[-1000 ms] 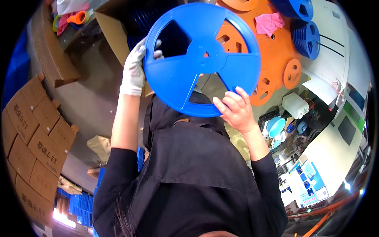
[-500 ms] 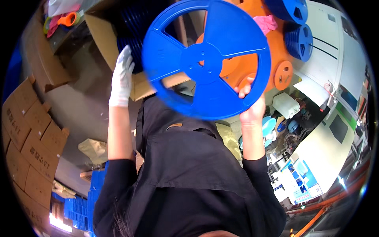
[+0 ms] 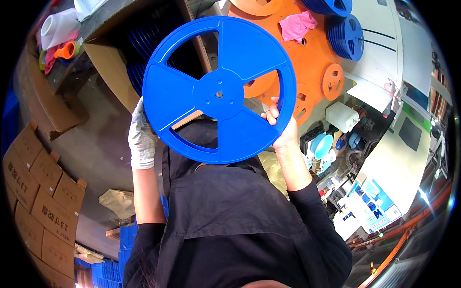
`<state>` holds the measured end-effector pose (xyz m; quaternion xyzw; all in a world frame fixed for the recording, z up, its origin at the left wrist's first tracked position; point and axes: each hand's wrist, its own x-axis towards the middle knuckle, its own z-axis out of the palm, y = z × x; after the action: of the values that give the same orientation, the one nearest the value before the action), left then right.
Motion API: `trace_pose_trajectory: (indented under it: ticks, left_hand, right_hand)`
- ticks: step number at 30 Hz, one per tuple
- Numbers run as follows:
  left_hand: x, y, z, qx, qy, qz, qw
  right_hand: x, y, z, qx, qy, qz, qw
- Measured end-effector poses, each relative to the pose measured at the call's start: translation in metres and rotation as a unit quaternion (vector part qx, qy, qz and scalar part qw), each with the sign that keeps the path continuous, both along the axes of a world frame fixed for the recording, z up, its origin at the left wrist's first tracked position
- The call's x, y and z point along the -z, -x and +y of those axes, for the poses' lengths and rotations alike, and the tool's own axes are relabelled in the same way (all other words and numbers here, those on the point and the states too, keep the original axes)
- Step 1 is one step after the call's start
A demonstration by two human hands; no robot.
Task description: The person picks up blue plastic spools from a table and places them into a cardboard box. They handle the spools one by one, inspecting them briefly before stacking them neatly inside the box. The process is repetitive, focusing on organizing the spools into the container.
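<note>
A large blue plastic reel [image 3: 209, 89] with cut-out windows faces up in front of my body, level with both hands. My right hand [image 3: 284, 129], bare, grips its lower right rim, with fingertips curling through a window. At the left rim is my left hand [image 3: 142, 137] in a white knitted glove, closed against the edge; most of its fingers are hidden behind the reel. Beyond the reel at the upper left, an open cardboard box [image 3: 108, 72] holds several dark blue reels [image 3: 137, 79] standing on edge.
An orange table [image 3: 312, 62] at the upper right bears stacks of blue reels [image 3: 346, 38], an orange reel [image 3: 332, 81] and a pink cloth [image 3: 297, 26]. Stacked cartons [image 3: 53, 211] stand at the left. A white jug [image 3: 342, 116] sits at the right.
The blue reel has moved left and slightly nearer my body, carried by my right hand. My left hand, apart from it before, has come down and now meets its left rim.
</note>
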<state>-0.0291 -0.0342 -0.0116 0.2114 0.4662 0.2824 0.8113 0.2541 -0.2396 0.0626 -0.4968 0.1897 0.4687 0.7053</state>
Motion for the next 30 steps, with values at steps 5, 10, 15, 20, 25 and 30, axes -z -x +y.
trace_pose_trajectory:
  ticks: [5,10,15,20,25,30]
  left_hand:
    - [0.013,0.015,-0.004,-0.02,0.016,0.001,1.0]
    - [0.005,0.012,0.007,0.032,-0.041,0.008,0.999]
    - [-0.023,-0.034,0.008,0.099,-0.051,-0.024,0.993]
    - [0.014,-0.039,0.05,0.258,-0.035,-0.013,0.965]
    - [0.078,-0.039,0.073,0.51,0.027,0.059,0.858]
    - [0.062,-0.099,0.012,0.614,-0.049,0.084,0.784]
  right_hand:
    - [-0.003,0.012,0.005,-0.009,-0.005,-0.017,1.0]
    - [-0.002,0.018,0.011,-0.002,0.016,-0.015,1.0]
    - [0.011,0.001,-0.025,0.054,-0.006,0.015,0.998]
    - [0.0,0.015,-0.066,0.253,0.049,-0.075,0.963]
    - [-0.017,0.152,-0.193,0.435,0.287,-0.212,0.827]
    - [-0.066,0.276,-0.319,0.594,0.449,-0.233,0.625]
